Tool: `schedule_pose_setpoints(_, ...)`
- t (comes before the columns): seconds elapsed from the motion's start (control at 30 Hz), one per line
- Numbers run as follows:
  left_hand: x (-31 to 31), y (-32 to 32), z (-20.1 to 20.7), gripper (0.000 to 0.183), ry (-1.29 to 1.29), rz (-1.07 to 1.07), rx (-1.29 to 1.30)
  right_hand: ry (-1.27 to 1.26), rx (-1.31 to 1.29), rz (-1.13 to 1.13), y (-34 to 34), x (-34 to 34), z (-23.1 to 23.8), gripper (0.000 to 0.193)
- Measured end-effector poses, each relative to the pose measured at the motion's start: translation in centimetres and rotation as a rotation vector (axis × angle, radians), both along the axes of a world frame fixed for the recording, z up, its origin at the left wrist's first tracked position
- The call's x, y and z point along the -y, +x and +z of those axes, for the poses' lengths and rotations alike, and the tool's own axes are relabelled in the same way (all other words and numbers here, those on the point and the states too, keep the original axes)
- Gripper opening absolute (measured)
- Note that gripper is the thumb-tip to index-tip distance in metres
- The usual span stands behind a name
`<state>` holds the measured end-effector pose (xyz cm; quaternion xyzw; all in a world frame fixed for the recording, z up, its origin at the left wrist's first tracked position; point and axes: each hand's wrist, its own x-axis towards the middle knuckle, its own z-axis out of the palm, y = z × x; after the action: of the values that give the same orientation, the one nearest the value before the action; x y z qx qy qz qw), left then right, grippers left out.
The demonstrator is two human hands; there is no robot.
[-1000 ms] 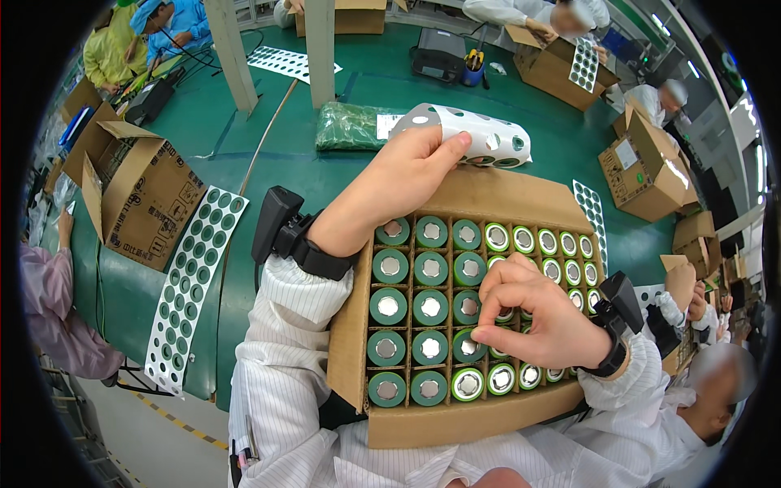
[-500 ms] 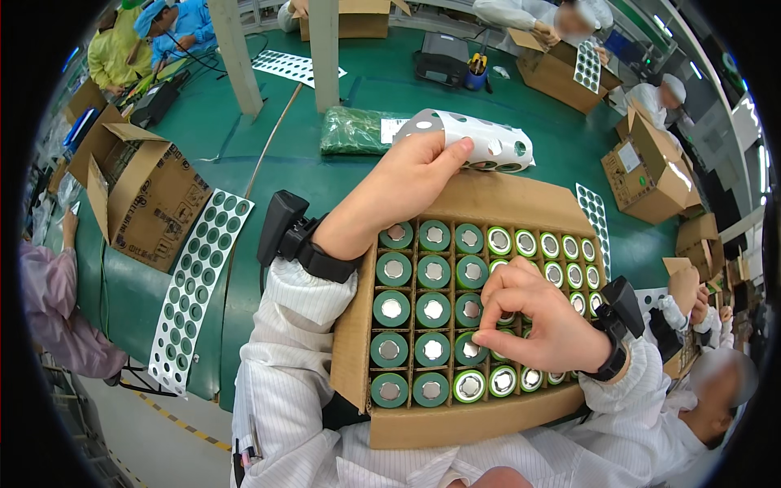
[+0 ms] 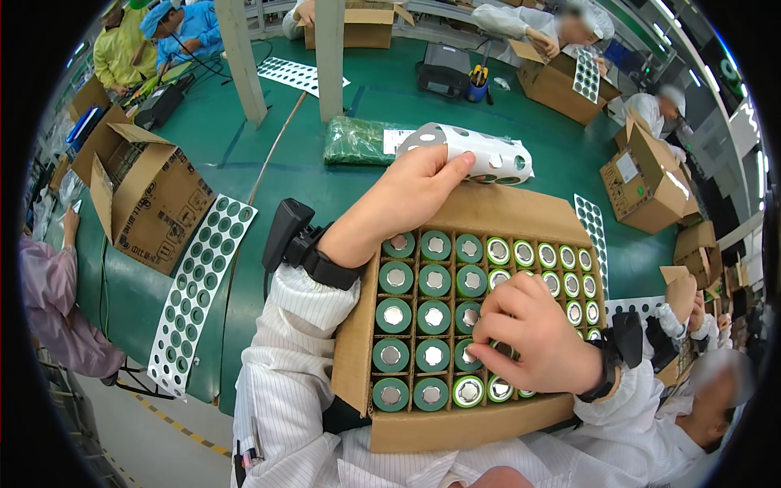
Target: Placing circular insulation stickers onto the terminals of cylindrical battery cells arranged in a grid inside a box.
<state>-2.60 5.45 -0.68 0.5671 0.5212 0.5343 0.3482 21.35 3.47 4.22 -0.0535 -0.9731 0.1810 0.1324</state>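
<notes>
A cardboard box [image 3: 352, 370] divided into cells holds upright battery cells in rows. Those on the left, such as one battery cell [image 3: 434, 317], wear dark green ring stickers around their silver tops. Toward the right, others like this battery cell [image 3: 524, 254] show bright green rims without the dark ring. My left hand [image 3: 427, 183] grips a curled white sticker sheet [image 3: 500, 154] with punched holes above the box's far side. Over the box, my right hand [image 3: 533, 329] is pinched closed, fingertips at a ringed battery cell [image 3: 466, 358] in the third column. Whatever the pinch contains is hidden.
A green wrapped bundle [image 3: 354, 141] lies beyond the box. Sheets of green ring stickers [image 3: 195, 301] rest at left. An open carton [image 3: 154, 207] stands farther left; another carton [image 3: 647, 183] is at right. Two posts [image 3: 329, 65] rise from the table. Co-workers sit around.
My right hand has dipped slightly toward me and left, its fingertips still by the same battery cell. The left hand keeps the sheet, nearly unmoved. The whole view has shifted slightly.
</notes>
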Motion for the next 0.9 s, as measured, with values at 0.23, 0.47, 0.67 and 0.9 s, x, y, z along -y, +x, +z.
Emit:
schedule_pose_setpoints(0.23, 0.3, 0.2, 0.6, 0.037, -0.036, 0.01, -0.032, 0.262, 0.027, 0.013, 0.2, 0.8, 0.7, 0.013)
schedule_pose_setpoints(0.47, 0.1, 0.1, 0.0, 0.038, 0.021, -0.007, -0.016, 0.144, 0.066, -0.017, 0.4, 0.0, 0.9, 0.018)
schedule_pose_setpoints(0.67, 0.2, 0.1, 0.3, 0.038, 0.026, 0.005, -0.041, 0.051, 0.116, 0.233, 1.7, -0.4, 2.6, 0.018)
schedule_pose_setpoints(0.9, 0.2, 0.0, 0.3, 0.037, 0.038, 0.005, -0.064, 0.111, 0.282, 0.225, 3.1, 0.7, 2.0, 0.018)
